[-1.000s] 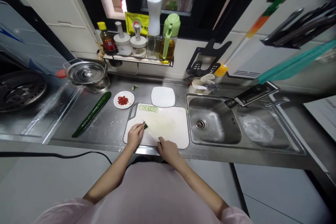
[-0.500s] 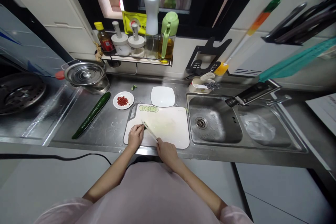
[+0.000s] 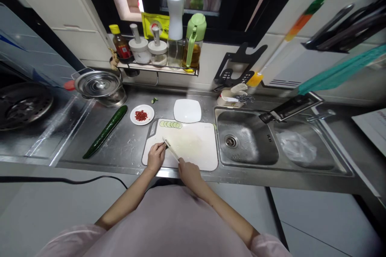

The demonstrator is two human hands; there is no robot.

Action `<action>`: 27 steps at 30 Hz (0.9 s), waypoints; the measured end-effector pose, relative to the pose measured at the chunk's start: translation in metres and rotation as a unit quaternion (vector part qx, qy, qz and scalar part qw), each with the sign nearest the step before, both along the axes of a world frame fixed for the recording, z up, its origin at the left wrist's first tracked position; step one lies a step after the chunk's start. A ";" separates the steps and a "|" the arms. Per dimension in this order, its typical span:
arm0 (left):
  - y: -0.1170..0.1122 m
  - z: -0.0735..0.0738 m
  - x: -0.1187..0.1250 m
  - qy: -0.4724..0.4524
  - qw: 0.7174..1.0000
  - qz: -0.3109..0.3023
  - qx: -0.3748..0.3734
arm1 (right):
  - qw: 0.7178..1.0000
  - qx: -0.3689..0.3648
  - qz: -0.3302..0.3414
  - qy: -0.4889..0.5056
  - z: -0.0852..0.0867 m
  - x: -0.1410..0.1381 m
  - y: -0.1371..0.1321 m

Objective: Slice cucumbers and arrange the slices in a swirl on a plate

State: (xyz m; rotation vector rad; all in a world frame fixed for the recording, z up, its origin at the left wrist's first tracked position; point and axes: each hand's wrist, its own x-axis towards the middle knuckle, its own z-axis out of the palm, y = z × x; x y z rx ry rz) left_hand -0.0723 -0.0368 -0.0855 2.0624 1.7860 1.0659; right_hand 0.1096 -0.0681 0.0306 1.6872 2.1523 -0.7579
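Note:
My right hand [image 3: 189,172] is closed round the handle of a kitchen knife [image 3: 171,150], whose pale blade slants up and left over the white cutting board [image 3: 199,148]. At the board's left side, my left hand [image 3: 156,156] is closed with bent fingers on a piece of cucumber beside the blade tip. Only a dark green bit of that piece shows; the fingers hide the rest. Thin cucumber slices [image 3: 170,124] lie overlapped in a row along the board's top edge. Just behind the board stands a white square plate [image 3: 187,111].
Left of the board are a whole cucumber [image 3: 105,131], a small plate [image 3: 142,121] of chopped red pieces and a lidded steel pot [image 3: 101,86]. Cucumber ends [image 3: 154,100] lie behind. A sink [image 3: 247,138] adjoins on the right; a seasoning rack [image 3: 157,67] hangs above.
My right hand has shifted slightly left with the knife, toward my left hand. The left hand, board and slices look nearly the same.

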 end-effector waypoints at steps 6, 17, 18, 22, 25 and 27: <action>0.000 -0.003 -0.001 -0.003 1.000 -0.005 0.011 | 1.000 0.010 0.001 0.010 -0.004 -0.003 0.002; 0.001 -0.004 -0.002 -0.010 1.000 -0.013 0.009 | 1.000 -0.011 0.005 0.003 -0.003 -0.006 0.009; 0.001 -0.004 -0.002 -0.010 1.000 -0.014 0.008 | 1.000 -0.011 0.003 0.005 -0.003 -0.007 0.009; 0.000 -0.006 -0.002 -0.013 1.000 -0.011 0.011 | 1.000 -0.014 0.002 0.007 -0.004 -0.008 0.008; 0.000 -0.007 -0.003 -0.012 1.000 -0.014 0.013 | 1.000 -0.017 0.003 0.007 -0.004 -0.009 0.009; 0.000 -0.007 -0.003 -0.011 1.000 -0.017 0.014 | 1.000 -0.014 0.001 0.009 -0.005 -0.010 0.011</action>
